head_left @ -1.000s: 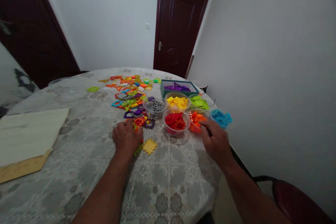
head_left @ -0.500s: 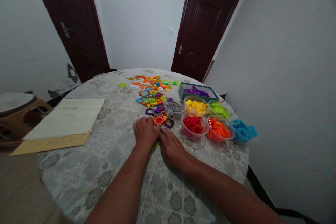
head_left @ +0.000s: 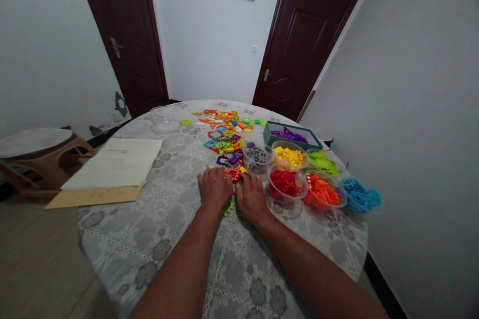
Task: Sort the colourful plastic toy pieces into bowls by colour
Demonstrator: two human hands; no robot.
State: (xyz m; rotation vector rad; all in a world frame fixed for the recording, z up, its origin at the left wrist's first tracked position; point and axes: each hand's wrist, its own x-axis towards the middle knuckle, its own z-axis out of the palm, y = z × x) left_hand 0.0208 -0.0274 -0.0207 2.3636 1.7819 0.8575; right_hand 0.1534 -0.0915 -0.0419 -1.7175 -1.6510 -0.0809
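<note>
My left hand (head_left: pixel 214 188) and my right hand (head_left: pixel 251 197) lie side by side, knuckles up, on the round table's grey patterned cloth (head_left: pixel 179 239). Both have fingers curled down at the near end of a heap of colourful plastic pieces (head_left: pixel 224 135). An orange piece (head_left: pixel 233 173) shows between the fingertips. A green piece (head_left: pixel 228 207) pokes out between the two hands. What the fingers grip is hidden under them.
Right of my hands stand clear bowls of red (head_left: pixel 285 183), orange (head_left: pixel 322 192), yellow (head_left: pixel 290 156), green (head_left: pixel 322 162) and grey (head_left: pixel 257 155) pieces, a blue pile (head_left: pixel 359 198) and a teal box (head_left: pixel 277 128) of purple ones. A pale board (head_left: pixel 114 162) lies left; a stool (head_left: pixel 35 152) stands beyond.
My right hand left the orange bowl and came in beside my left hand, covering the spot where a yellow square piece lay. The view swung left and up.
</note>
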